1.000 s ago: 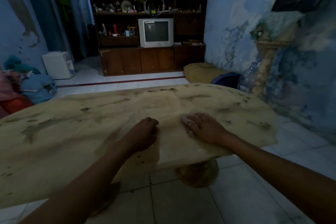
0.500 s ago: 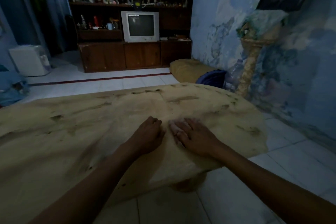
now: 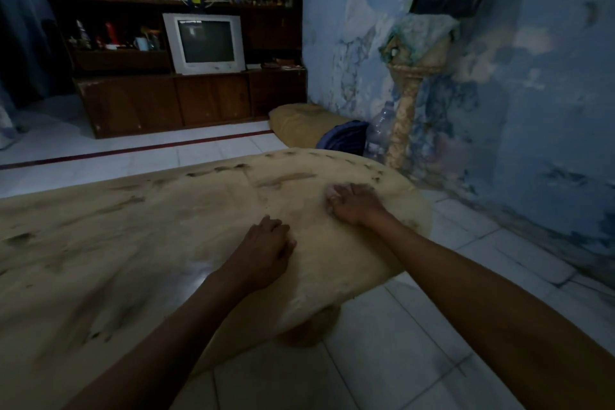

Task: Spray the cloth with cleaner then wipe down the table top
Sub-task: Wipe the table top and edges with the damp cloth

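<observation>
Cloth, a pale scrap, seems bunched under the right hand's curled grip on the table; left hand rests alongside, loosely curled.

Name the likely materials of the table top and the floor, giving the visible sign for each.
Table top: probably polished stone or marble, tan with dark veins and a glossy reflection. Floor: likely glazed ceramic tile, pale squares with grout lines.

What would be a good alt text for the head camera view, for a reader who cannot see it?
Two bare hands rest on a stained tan table top: the right hand presses a pale cloth near the far edge, the left hand lies beside it. Behind, a television stands on a dark wooden cabinet.
</observation>
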